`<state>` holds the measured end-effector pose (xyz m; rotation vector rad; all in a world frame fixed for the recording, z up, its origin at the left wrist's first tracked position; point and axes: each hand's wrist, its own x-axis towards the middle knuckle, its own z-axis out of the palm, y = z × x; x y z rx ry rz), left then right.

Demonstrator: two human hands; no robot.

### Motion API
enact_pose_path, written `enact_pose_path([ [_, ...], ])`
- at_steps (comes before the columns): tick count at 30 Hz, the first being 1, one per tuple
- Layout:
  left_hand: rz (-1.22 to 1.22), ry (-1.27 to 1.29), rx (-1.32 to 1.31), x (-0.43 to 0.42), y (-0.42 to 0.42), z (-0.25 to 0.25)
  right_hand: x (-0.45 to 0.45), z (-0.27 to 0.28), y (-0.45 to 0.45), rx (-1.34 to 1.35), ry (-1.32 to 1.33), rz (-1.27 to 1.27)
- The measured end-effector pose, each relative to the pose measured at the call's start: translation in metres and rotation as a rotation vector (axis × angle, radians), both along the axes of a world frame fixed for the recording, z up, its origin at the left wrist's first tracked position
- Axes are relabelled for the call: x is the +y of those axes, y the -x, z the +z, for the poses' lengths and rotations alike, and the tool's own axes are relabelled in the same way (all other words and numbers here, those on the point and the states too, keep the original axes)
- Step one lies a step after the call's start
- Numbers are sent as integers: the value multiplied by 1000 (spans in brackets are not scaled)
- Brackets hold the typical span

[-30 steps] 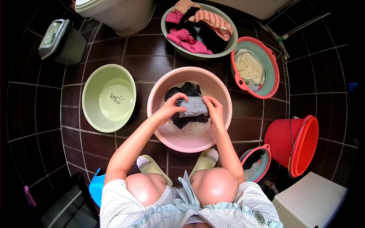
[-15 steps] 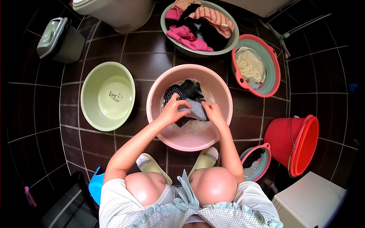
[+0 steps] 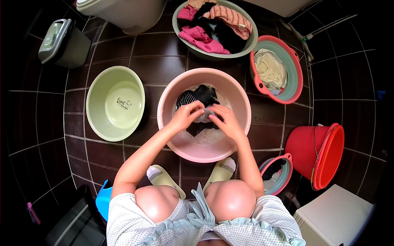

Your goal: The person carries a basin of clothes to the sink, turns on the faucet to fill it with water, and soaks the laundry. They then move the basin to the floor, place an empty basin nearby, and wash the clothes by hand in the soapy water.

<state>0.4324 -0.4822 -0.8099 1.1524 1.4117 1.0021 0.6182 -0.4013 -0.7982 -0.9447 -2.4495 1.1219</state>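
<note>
A pink basin (image 3: 205,154) on the floor holds sudsy water and wet dark clothes. Over its middle, my left hand (image 3: 186,117) has its thumb and fingers closed on the left end of a small grey piece of fabric (image 3: 202,118), possibly a sock. My right hand (image 3: 225,119) grips the same fabric from the right, its fingertips close to those of the left. Black clothing (image 3: 206,94) lies bunched just beyond my hands, beside a black-and-white striped cloth (image 3: 185,99). Part of the grey fabric is hidden by my fingers.
To the left stands a pale green basin (image 3: 100,127). A grey-green tub (image 3: 213,56) with pink, black and striped clothes is at the back. Right are a coral-rimmed basin (image 3: 298,69) with cream cloth, a small basin (image 3: 287,174) and a red bucket (image 3: 303,151).
My hands have drawn closer together over the basin. The grey fabric, earlier spread between them, is now bunched and more covered by my fingers.
</note>
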Motion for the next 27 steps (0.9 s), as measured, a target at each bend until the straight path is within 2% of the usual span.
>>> enact_pose_path([
  [1, 44, -37, -89, 1, 1, -5, -2, -6, 1, 12, 45, 45],
  [2, 49, -62, -131, 1, 1, -7, -3, -11, 1, 72, -92, 42],
  [3, 54, -87, -173, 2, 3, -6, -3, -4, 1, 31, 121, -7],
  [5, -23, 26, -193, -1, 10, -2, -5, 10, 0, -51, 551, -98],
  [6, -62, 85, -206, -3, 12, 1, -7, 8, -1, 82, 660, -58],
  [9, -257, 231, -359, -12, 17, 12, -7, 13, -5, 47, 877, 131],
  [10, -306, 329, -354, -16, 17, 20, -6, 8, -7, -18, 895, 207],
  [11, -371, 273, -294, -24, 15, 13, -8, -1, -8, -8, 933, 245],
  [13, -550, 410, -216, -35, 14, 18, -12, -14, -6, 12, 1006, 323],
  [14, -601, 492, -207, -39, 13, 15, -14, -19, -4, 48, 985, 323],
  [15, -650, 574, -198, -44, 12, 8, -12, -19, 0, 18, 1122, 186],
  [17, -680, 592, -199, -54, 13, -8, -14, -46, 7, 53, 666, 109],
  [18, -689, 611, -199, -55, 15, -7, -14, -31, 16, -71, 205, 251],
  [21, -698, 688, -337, -55, 19, 6, -24, -50, 33, -304, -280, 535],
  [23, -720, 728, -437, -51, 23, 16, -25, -71, 42, -423, -340, 528],
  [27, -651, 613, -334, -47, 45, 37, -19, -86, 53, -464, -346, 481],
])
